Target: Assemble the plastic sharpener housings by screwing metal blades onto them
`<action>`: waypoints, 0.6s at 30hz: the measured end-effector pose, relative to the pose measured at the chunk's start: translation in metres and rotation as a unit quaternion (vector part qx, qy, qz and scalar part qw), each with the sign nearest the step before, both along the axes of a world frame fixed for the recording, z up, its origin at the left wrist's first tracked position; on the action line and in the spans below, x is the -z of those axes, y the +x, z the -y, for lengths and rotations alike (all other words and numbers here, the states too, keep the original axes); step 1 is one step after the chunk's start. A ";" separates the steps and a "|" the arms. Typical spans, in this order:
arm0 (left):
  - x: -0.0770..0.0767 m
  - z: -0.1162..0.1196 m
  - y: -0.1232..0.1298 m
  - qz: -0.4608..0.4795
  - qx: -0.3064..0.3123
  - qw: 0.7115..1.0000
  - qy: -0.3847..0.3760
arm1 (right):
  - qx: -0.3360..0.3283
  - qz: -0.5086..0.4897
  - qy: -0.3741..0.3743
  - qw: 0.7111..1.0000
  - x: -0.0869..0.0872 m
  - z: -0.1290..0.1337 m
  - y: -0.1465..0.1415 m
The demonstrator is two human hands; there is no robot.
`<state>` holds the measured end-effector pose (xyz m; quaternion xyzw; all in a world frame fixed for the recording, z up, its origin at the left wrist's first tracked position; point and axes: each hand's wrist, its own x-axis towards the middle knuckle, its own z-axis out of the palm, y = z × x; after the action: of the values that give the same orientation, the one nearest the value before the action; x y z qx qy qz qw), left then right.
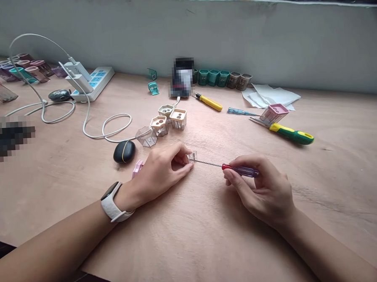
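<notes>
My left hand (160, 170), with a watch on its wrist, pinches a small silvery pencil sharpener (193, 156) between thumb and fingers just above the table. In my right hand (263, 191) is a screwdriver (245, 171) with a dark purple handle and red collar. Its thin shaft points left, and the tip meets the sharpener; whether it sits in a screw is too small to tell. A pink plastic piece (137, 168) lies partly hidden behind my left hand. Just beyond stand several clear sharpener cases with cream lids (178, 118), beside an open clear container (146, 137).
A black oval case (124, 152) lies left of my left hand. Beyond my right hand are a green-yellow screwdriver (292, 134), a pink-lidded sharpener (274, 113), a blue screwdriver (242, 111) and a yellow-handled tool (210, 102). White cables run from a power strip (93, 85).
</notes>
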<state>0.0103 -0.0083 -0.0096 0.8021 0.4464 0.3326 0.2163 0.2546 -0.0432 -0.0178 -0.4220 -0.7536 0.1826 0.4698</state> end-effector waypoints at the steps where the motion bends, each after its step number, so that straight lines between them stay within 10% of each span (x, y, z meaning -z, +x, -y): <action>1: 0.000 0.000 0.000 0.003 0.000 1.000 -0.003 | -0.006 0.012 0.004 1.000 -0.001 0.000 0.000; 18: 0.000 0.000 0.000 0.009 -0.003 1.000 0.010 | 0.057 0.137 0.089 0.985 -0.010 0.002 -0.007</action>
<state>0.0107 -0.0080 -0.0097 0.7998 0.4438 0.3448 0.2111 0.2481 -0.0457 -0.0075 -0.4421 -0.7985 0.0282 0.4076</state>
